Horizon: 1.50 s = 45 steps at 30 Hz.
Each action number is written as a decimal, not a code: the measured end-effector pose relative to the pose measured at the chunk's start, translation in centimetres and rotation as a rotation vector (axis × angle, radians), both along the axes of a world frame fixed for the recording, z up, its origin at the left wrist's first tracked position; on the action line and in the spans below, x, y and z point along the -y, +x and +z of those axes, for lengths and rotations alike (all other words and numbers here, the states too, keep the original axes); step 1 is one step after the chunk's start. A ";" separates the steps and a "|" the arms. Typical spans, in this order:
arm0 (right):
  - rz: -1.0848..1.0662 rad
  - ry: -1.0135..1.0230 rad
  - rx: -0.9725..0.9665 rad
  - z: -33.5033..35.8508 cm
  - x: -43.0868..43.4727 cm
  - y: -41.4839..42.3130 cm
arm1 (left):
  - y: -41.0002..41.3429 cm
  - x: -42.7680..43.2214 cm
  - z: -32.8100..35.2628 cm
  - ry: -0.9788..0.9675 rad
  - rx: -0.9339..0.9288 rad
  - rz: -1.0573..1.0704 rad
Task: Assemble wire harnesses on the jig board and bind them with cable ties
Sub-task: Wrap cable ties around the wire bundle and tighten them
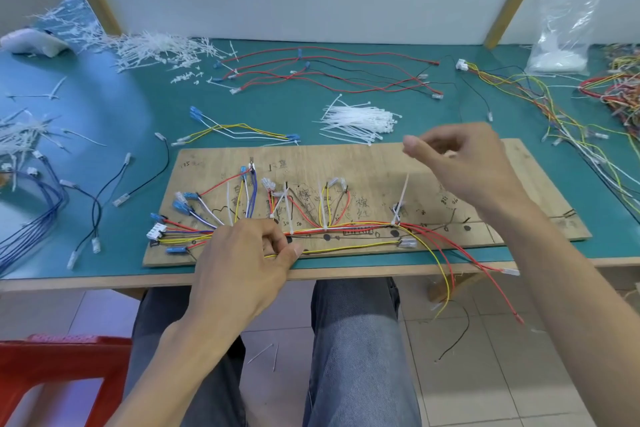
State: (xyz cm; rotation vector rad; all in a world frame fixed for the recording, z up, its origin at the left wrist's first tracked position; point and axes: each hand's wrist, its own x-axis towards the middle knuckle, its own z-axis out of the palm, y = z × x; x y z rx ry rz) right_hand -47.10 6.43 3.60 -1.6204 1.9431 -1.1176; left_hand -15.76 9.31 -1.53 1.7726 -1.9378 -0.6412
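Left hand (pixel 242 253) fingers pinch the harness (pixel 346 227), lying left-right; right hand (pixel 464 163) fingers curled, hold unclear.

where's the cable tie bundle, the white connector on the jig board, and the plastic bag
cable tie bundle (pixel 358 121): head view, middle of the stack
white connector (pixel 156 231): head view, its housing
plastic bag (pixel 558 59): head view, filled lower part

Red, yellow and blue wires (pixel 346 226) are crossing the tan jig board (pixel 329 160); white cable ties (pixel 360 123) are dotting the teal worktop (pixel 156 108).
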 end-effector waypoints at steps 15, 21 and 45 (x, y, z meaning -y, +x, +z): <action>0.124 0.156 -0.459 -2.7 9.3 1.7 | 0.0 -0.1 -0.2 -0.025 0.037 0.008; 0.180 -0.003 -0.290 1.0 6.1 1.9 | 0.0 -0.3 0.0 -0.049 0.019 -0.004; 0.616 -0.025 -0.976 -0.4 -5.0 12.8 | 1.1 -0.6 0.7 -0.026 -0.169 -0.229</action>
